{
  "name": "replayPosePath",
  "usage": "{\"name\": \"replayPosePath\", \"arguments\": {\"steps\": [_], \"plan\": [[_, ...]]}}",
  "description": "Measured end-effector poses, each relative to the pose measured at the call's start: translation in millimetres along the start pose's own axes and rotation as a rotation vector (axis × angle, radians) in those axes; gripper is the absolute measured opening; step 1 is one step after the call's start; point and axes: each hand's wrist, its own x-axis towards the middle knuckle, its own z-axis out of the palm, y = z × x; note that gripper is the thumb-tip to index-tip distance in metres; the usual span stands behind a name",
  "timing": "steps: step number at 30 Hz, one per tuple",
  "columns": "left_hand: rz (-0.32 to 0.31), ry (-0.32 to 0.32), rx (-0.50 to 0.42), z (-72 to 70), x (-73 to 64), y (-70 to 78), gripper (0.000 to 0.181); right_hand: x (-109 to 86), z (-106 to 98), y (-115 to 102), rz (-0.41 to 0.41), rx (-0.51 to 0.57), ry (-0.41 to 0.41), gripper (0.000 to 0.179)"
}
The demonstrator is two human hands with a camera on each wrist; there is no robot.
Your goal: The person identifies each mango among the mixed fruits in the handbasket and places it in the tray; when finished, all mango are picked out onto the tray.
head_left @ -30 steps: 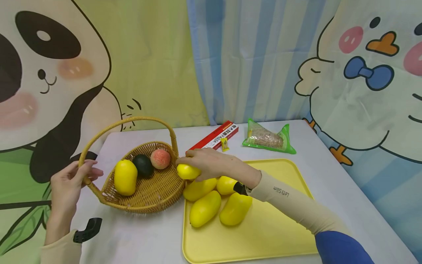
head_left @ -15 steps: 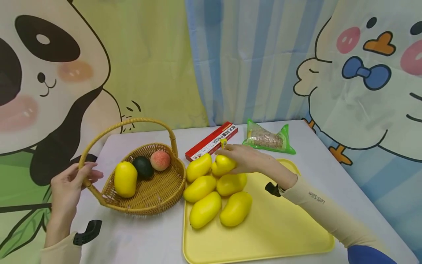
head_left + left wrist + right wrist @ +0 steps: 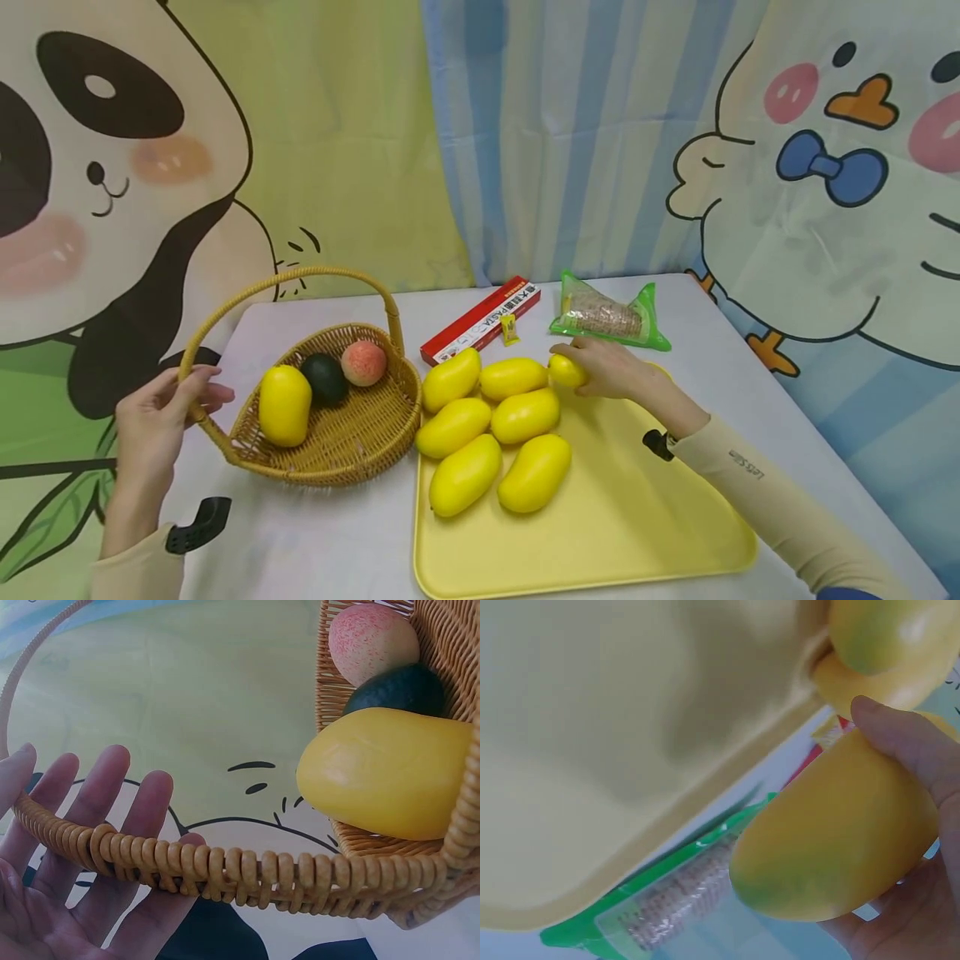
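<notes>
My left hand holds the handle of a wicker basket, thumb on one side and long fingers on the other. Inside the basket sit a yellow mango, a dark green avocado and a peach. My right hand grips another mango over the back edge of a yellow tray; its thumb presses the top and the fingers go beneath. Several mangoes lie in two columns at the tray's left side.
Behind the tray lie a red-and-white pasta box, a small yellow packet and a green-edged bag. The basket's right side stands close to the tray's left edge. Printed curtains hang behind the table.
My right hand has moved right, from beside the basket to the tray's back middle, with a mango in it. Two mangoes at the back left now lie uncovered. The left hand stays put.
</notes>
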Motion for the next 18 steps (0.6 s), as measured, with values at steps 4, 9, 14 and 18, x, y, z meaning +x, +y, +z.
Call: {"name": "replayPosePath", "arguments": {"steps": [4, 9, 14, 18], "plan": [[0.003, -0.006, -0.008, -0.4, -0.6, -0.1, 0.011, 0.1, 12, 10, -0.035, -0.037, 0.034, 0.064], [0.011, -0.007, 0.008, -0.9, -0.9, -1.6, 0.011, 1.0, 24, 15, -0.031, -0.049, 0.034, 0.063], [0.021, -0.007, 0.035, -1.0, -0.8, -1.4, 0.012, 1.6, 32, 15, -0.017, -0.043, 0.018, 0.060], [0.027, -0.007, 0.037, -0.7, -0.5, -0.7, 0.012, 2.5, 36, 16, -0.023, -0.046, 0.013, 0.058]]}}
